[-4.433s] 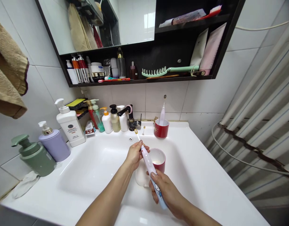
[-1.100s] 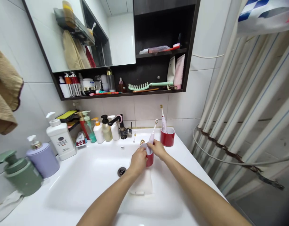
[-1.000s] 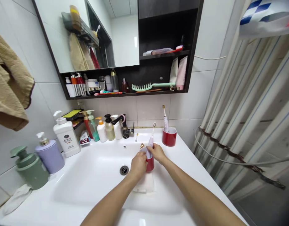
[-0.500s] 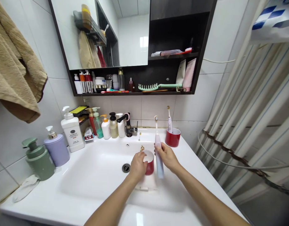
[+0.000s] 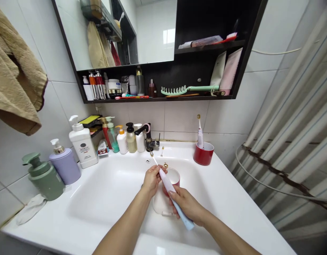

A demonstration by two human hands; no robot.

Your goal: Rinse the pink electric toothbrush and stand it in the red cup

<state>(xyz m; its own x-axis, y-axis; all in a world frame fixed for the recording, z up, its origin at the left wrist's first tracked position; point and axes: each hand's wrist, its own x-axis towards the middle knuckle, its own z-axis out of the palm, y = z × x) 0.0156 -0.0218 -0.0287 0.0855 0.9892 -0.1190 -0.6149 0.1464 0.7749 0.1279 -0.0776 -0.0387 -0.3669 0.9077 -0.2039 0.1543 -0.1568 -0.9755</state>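
Note:
Over the sink basin, both hands are on an electric toothbrush [image 5: 167, 182], pink at the top and light blue at the base. My right hand [image 5: 188, 205] wraps round the lower handle. Up near the neck, the fingers of my left hand [image 5: 153, 179] pinch it just below the white brush head. The toothbrush lies tilted, its head toward the faucet. Behind it, partly hidden, a red cup [image 5: 176, 177] with a white inside stands in the basin. Beneath the hands is a pale, flat item [image 5: 158, 207] in the basin, whose kind I cannot make out.
The white sink [image 5: 99, 198] has a black faucet [image 5: 149, 136] at its back. Another red cup [image 5: 203, 156] holding a second toothbrush [image 5: 200, 134] stands at the back right. Pump bottles [image 5: 85, 145] line the left and back edges. A dark mirror cabinet [image 5: 163, 101] hangs above.
The toothbrush has gone from upright to tilted, its head swinging left. My left hand has left the red cup's rim and grips the toothbrush neck. The view has shifted slightly.

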